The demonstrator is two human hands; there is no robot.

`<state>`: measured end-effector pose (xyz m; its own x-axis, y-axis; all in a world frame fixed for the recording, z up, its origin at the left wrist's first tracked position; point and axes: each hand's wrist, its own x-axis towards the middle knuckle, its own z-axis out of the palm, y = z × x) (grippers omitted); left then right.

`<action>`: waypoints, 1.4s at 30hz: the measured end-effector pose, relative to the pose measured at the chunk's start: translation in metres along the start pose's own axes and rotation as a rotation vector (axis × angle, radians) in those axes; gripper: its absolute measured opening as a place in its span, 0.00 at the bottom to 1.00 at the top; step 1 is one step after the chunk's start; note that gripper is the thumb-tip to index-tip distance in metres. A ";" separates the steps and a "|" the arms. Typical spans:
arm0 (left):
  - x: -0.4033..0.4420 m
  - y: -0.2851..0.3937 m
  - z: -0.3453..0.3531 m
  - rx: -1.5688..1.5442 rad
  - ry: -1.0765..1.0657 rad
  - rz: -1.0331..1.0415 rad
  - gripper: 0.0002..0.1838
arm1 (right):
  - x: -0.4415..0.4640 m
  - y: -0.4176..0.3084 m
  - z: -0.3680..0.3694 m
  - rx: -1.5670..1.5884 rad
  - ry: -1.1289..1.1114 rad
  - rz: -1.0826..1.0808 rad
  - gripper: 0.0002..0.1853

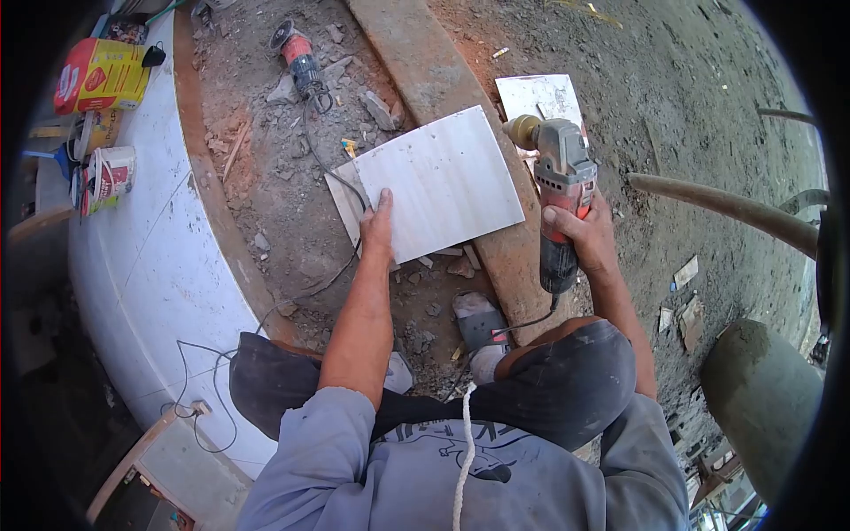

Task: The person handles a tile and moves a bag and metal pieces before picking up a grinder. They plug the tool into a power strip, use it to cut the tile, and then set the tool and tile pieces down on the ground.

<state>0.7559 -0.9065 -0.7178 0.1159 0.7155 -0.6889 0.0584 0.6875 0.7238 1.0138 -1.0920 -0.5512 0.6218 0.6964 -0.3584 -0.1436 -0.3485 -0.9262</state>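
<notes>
My left hand [379, 223] grips a pale, lightly streaked tile [445, 188] by its near left edge, thumb on top and the other fingers hidden underneath. The tile lies across a wooden plank [425, 66], and another tile piece [341, 205] shows beneath its left side. In my right hand [591, 232] is a red and black angle grinder [563, 190] with a metal head, fingers wrapped round its body. A brass-coloured cylindrical bit [522, 131] on the head points left, just past the tile's right edge. Whether the bit spins cannot be told.
A second grinder [303, 66] lies on rubble at the upper left. A white tiled ledge [168, 257] carries a paint bucket [111, 180] and a yellow-red bag [102, 77]. Cables [329, 283] trail over the ground. Another tile [544, 99] lies beyond the plank; a wooden handle [726, 208] juts in right.
</notes>
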 end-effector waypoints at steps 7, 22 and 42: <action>-0.012 0.014 -0.004 0.303 -0.078 -0.035 0.29 | 0.002 0.000 0.012 0.053 -0.044 -0.002 0.35; -0.007 0.019 0.038 -0.159 -0.187 0.162 0.14 | 0.008 -0.001 -0.001 0.122 0.056 -0.017 0.34; -0.098 0.032 0.107 0.594 -0.143 0.649 0.41 | 0.019 -0.001 0.007 0.278 0.183 0.018 0.27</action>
<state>0.8530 -0.9678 -0.6231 0.4252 0.8919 -0.1539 0.4378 -0.0538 0.8975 1.0204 -1.0739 -0.5575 0.7419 0.5583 -0.3713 -0.3445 -0.1577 -0.9255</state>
